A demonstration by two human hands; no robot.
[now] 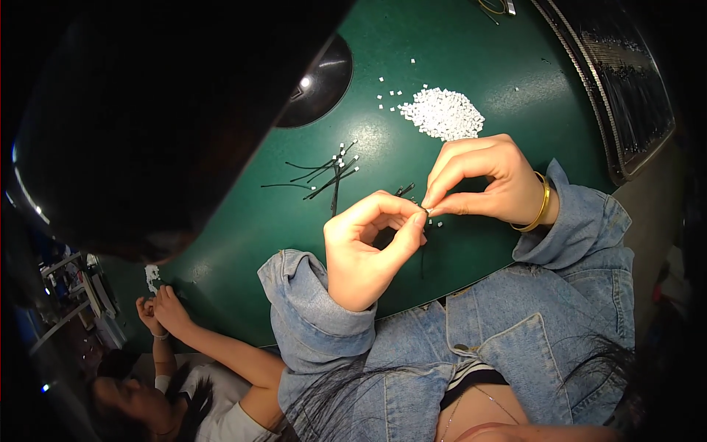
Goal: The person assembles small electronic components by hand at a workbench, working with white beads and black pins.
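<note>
Two bare hands are meeting near the table's front edge, working at a small white piece [428,211] and a thin dark strand [423,263]; whether these are joining, the fingertips are hiding. The right hand [508,173] is pinching the white piece between thumb and forefinger, while the left hand [361,254] is closing its thumb and forefinger on the strand. A few loose white bits [440,224] are lying just beside the fingertips. Beyond the hands, a pile of white pieces [444,114] is spreading, and white-tipped black strands [336,173] are lying to its left. Green tabletop [479,62] is stretching between the pile and a dark tray of strands [622,96] along the right edge. A black disc [328,85] is bearing a mark too small to read. Farther left, a co-worker's hands [171,313] are working, well apart, near a white heap [152,274].
</note>
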